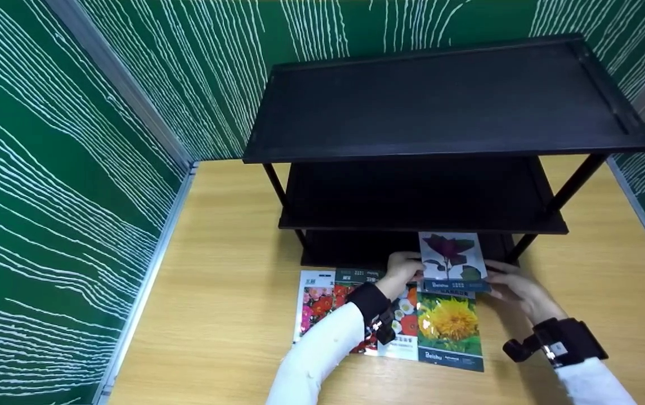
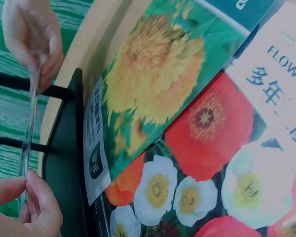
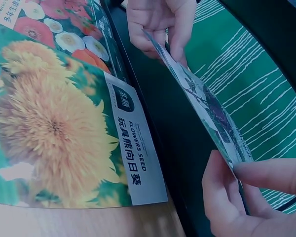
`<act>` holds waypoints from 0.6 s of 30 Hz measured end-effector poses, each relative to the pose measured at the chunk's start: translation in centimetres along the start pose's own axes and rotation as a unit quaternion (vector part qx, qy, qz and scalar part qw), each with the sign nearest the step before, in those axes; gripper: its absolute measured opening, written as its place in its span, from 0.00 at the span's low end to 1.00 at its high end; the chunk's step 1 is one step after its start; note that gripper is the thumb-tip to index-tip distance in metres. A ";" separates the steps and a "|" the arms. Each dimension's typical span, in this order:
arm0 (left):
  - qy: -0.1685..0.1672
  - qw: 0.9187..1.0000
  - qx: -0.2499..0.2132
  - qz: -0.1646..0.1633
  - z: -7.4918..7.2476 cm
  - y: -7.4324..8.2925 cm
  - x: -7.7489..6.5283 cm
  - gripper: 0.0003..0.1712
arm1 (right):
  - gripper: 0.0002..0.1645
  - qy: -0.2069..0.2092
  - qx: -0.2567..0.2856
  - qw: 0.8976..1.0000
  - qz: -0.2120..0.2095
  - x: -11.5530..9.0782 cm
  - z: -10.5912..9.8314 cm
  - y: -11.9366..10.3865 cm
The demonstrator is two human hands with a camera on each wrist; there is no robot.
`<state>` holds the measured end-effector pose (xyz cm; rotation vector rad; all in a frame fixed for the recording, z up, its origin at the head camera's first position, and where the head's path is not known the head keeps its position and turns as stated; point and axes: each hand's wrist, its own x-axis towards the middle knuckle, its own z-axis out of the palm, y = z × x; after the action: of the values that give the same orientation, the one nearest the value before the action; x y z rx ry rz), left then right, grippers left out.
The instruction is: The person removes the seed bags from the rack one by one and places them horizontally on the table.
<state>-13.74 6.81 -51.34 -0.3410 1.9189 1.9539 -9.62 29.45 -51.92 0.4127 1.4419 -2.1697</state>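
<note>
Both hands hold one seed packet [image 1: 451, 259] with a dark purple leafy plant on it, raised in front of the rack's bottom shelf. My left hand [image 1: 402, 274] pinches its left edge between thumb and fingers, and my right hand [image 1: 519, 289] pinches the right edge. In the right wrist view the packet [image 3: 207, 106] is seen nearly edge-on and slightly bowed. Below it on the table lies a yellow sunflower seed packet [image 1: 449, 320]. Beside that one is a packet with red and white flowers [image 2: 197, 197], partly behind the left wrist in the head view.
A black three-tier rack [image 1: 446, 101] stands at the back of the wooden table [image 1: 215, 281]. More flower seed packets [image 1: 318, 304] lie in an overlapping row before it. Green walls with white lines [image 1: 46, 169] enclose the table at left, back and right.
</note>
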 end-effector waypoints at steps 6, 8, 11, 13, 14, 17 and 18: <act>0.000 1.000 -0.002 0.000 0.1 -1.3 0.4 0.16 | 0.21 0.001 0.027 1.000 -0.002 -1.0 0.2 0.3; -0.010 1.000 -0.015 -0.006 0.0 -1.3 0.2 0.17 | 0.21 0.010 0.024 1.000 0.001 -1.3 0.2 0.5; -0.020 1.000 -0.012 -0.002 -0.1 -1.6 0.1 0.17 | 0.20 0.016 0.028 0.999 0.007 -1.8 0.3 0.6; -0.029 1.000 -0.009 0.001 -0.1 -1.7 -0.2 0.17 | 0.19 0.016 0.031 0.999 0.010 -2.1 0.2 0.7; -0.030 1.000 -0.008 0.001 -0.1 -1.7 -0.2 0.17 | 0.18 0.020 0.025 0.999 0.011 -2.2 0.1 0.8; -0.036 0.999 0.000 0.000 -0.1 -1.8 -0.6 0.16 | 0.16 0.030 0.007 0.999 0.014 -2.7 0.1 1.1; -0.038 0.999 0.003 0.001 -0.1 -1.9 -0.7 0.16 | 0.15 0.030 0.003 0.999 0.014 -2.8 0.0 1.2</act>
<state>-12.30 6.66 -52.74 -0.2596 1.8774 1.9327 -6.62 29.72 -51.41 0.5021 1.4530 -2.1581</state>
